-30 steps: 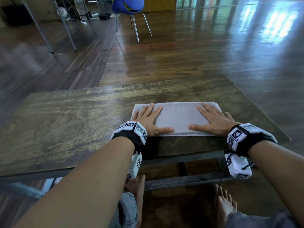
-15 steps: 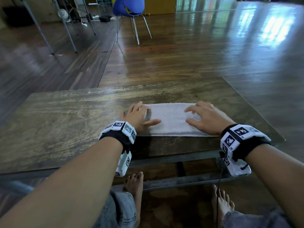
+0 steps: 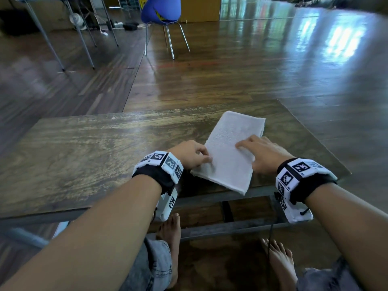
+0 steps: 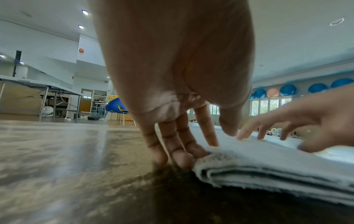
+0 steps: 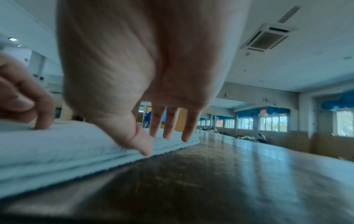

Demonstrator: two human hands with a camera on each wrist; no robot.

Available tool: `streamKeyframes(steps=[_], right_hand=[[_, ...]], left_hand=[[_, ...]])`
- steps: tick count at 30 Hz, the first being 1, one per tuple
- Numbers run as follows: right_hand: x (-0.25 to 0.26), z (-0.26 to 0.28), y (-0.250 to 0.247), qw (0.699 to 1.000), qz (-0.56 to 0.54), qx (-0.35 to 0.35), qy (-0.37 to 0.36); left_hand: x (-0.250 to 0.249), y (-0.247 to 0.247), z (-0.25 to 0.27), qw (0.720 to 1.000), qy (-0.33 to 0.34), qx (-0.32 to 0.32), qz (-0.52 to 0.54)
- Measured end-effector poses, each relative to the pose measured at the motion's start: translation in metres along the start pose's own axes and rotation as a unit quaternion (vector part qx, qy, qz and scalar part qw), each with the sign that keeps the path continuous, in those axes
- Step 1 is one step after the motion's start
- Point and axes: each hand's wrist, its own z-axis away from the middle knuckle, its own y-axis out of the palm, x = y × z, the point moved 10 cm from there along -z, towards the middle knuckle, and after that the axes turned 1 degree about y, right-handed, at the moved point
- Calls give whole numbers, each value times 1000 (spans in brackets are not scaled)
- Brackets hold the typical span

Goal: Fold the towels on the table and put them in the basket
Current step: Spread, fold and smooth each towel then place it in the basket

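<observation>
A folded white towel (image 3: 233,148) lies on the worn wooden table (image 3: 84,154), its long side pointing away from me and slightly right. Its near corner reaches just over the table's front edge. My left hand (image 3: 192,154) is at the towel's left edge; in the left wrist view its fingers (image 4: 182,157) stand fairly straight against the stacked layers of the towel (image 4: 268,166), thumb above it. My right hand (image 3: 262,156) rests on the towel's right side, spread fingertips (image 5: 168,133) touching the top of the towel (image 5: 57,148). No basket is in view.
A blue chair (image 3: 160,9) stands on the glossy wooden floor beyond the table, with the metal legs of a folding table (image 3: 79,38) at the far left. My bare feet (image 3: 170,238) are under the table's front rail. The table's right edge is close to the towel.
The towel has been turned from lying crosswise to pointing away from me. Both hands went from pressing flat on top to touching its left and right sides.
</observation>
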Motion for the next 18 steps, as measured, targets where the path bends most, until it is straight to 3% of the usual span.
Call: streamKeyframes(steps=[2, 6, 12, 14, 18], right_hand=[[1, 9, 21, 998, 38, 45, -12], [6, 25, 25, 998, 53, 7, -45], [15, 48, 52, 988, 94, 66, -101], [20, 55, 48, 988, 94, 23, -118], [31, 71, 13, 977, 13, -128, -171]], left_hand=[[-5, 4, 4, 1000, -5, 17, 21], [-9, 13, 12, 996, -9, 59, 66], [-13, 15, 17, 997, -3, 68, 24], [-12, 15, 17, 998, -9, 68, 11], [-8, 12, 19, 998, -16, 57, -5]])
